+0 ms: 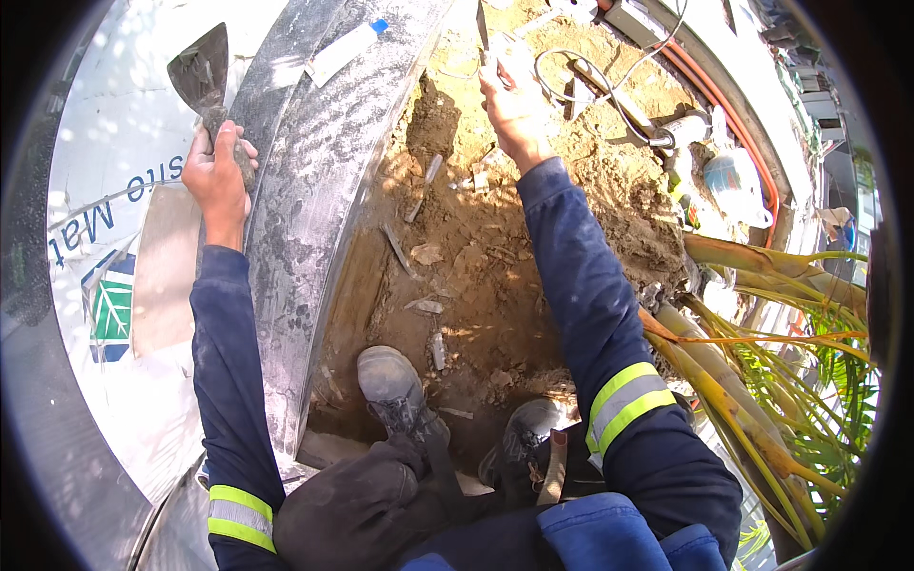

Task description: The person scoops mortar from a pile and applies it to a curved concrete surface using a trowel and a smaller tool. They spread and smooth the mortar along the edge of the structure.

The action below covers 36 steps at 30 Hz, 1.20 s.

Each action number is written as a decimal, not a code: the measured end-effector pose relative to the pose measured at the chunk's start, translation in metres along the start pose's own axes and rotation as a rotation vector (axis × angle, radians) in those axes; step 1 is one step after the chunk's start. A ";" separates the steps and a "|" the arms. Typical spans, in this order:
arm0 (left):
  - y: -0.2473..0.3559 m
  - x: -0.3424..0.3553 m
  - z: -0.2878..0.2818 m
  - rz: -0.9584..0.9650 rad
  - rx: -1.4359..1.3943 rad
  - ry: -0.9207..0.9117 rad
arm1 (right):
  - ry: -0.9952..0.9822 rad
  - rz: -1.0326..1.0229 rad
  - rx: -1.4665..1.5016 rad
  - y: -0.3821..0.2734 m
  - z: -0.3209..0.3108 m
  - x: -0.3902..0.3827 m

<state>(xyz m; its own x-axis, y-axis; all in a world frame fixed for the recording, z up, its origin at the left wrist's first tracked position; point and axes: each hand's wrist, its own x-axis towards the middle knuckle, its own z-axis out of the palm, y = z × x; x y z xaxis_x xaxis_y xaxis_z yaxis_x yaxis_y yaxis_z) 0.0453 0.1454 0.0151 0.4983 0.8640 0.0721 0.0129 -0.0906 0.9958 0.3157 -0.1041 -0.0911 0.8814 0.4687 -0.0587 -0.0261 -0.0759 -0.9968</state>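
Note:
My left hand [218, 176] is closed round the handle of a putty knife [202, 71], its wide, dirty grey blade pointing up and away from me. It hovers over white sheeting [114, 171], beside the long grey ledge [309, 209]. My right hand [519, 109] reaches over the dug soil at the far side, fingers closed on a thin-bladed tool [483, 29]. Glare washes out its handle, so its exact kind is unclear. Between the hands, a white tube with a blue cap [345, 53] lies on the ledge.
My boots [388, 376] stand in a soil trench [476, 276] strewn with debris. A corded power tool [666, 133] and a white container [738, 186] lie at the far right, near an orange pipe [700, 81]. Palm stems [733, 400] crowd the right. A beige board [167, 276] rests on the left.

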 end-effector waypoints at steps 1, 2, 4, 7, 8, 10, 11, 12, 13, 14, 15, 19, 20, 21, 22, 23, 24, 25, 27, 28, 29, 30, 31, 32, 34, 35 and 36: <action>-0.003 0.000 0.003 -0.005 -0.006 -0.003 | -0.027 0.041 0.085 0.014 -0.012 0.031; -0.005 0.000 0.006 -0.011 -0.015 -0.008 | -0.050 0.082 0.167 0.025 -0.024 0.062; -0.005 0.001 0.006 -0.014 -0.008 -0.005 | -0.129 0.239 0.204 0.027 -0.033 0.093; -0.003 -0.003 -0.006 -0.010 0.015 0.008 | -0.099 0.159 0.139 0.017 0.001 0.084; -0.002 -0.003 -0.010 -0.008 0.017 0.011 | -0.142 0.174 0.196 0.009 0.009 0.073; -0.002 -0.001 0.001 -0.006 -0.014 -0.005 | -0.167 0.177 0.160 0.029 -0.009 0.063; -0.005 0.000 0.010 -0.009 -0.033 -0.016 | -0.171 0.179 0.135 0.041 -0.023 0.060; -0.005 -0.001 0.003 -0.010 -0.014 -0.005 | -0.183 0.107 0.048 0.035 -0.008 0.043; -0.003 -0.001 0.000 -0.011 -0.006 0.002 | -0.190 0.045 0.032 0.028 0.002 0.027; -0.002 -0.002 -0.002 -0.012 -0.005 0.005 | -0.191 -0.019 0.010 0.021 0.008 0.011; -0.001 -0.002 -0.002 -0.012 -0.005 0.006 | -0.194 -0.062 -0.007 0.014 0.011 -0.001; -0.002 0.000 0.000 -0.011 0.013 0.008 | -0.231 -0.288 -0.193 0.002 0.021 -0.036; -0.001 -0.001 0.004 -0.014 0.017 0.005 | -0.109 -0.492 -0.471 0.009 0.018 -0.048; -0.001 -0.002 0.002 -0.015 0.034 0.011 | -0.186 -0.327 -0.393 0.001 0.020 -0.059; -0.001 -0.002 -0.001 -0.012 0.028 0.009 | -0.261 -0.162 -0.314 -0.013 0.020 -0.067; -0.001 -0.002 -0.002 -0.009 0.022 0.007 | -0.335 0.002 -0.235 -0.023 0.022 -0.077; -0.002 -0.001 0.003 -0.006 0.000 -0.004 | -0.220 -0.062 -0.168 -0.017 0.024 -0.090; -0.002 -0.001 0.002 -0.008 0.005 0.001 | -0.208 -0.025 -0.193 -0.024 0.029 -0.099; -0.001 -0.002 0.002 -0.010 0.008 0.011 | -0.182 0.045 -0.247 -0.038 0.033 -0.112; -0.001 -0.002 0.002 -0.007 0.008 0.007 | -0.216 -0.023 -0.394 -0.035 0.033 -0.117; -0.001 -0.002 0.004 -0.003 0.007 0.003 | -0.235 -0.035 -0.358 -0.033 0.030 -0.123; -0.001 -0.002 0.002 0.003 0.006 0.006 | -0.260 -0.052 -0.321 -0.033 0.029 -0.130; -0.003 -0.001 0.004 -0.008 0.003 0.004 | -0.277 -0.071 -0.288 -0.028 0.026 -0.132; -0.005 0.000 0.006 -0.020 0.001 0.004 | -0.216 -0.281 -0.408 -0.009 0.016 -0.132; -0.005 -0.002 -0.013 -0.027 0.041 0.031 | -0.351 0.217 -0.451 -0.068 0.006 -0.117; -0.004 -0.002 -0.013 -0.017 0.039 0.029 | -0.407 0.471 -0.493 -0.091 -0.009 -0.111; -0.003 -0.002 -0.003 -0.016 0.024 0.014 | -0.287 0.282 -0.401 -0.073 -0.031 -0.095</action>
<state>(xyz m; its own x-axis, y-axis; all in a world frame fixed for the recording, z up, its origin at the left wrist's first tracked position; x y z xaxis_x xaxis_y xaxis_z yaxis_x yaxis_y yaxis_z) 0.0422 0.1457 0.0119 0.4852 0.8725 0.0574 0.0416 -0.0886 0.9952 0.2481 -0.1705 -0.0112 0.7013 0.5981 -0.3879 -0.0113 -0.5347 -0.8450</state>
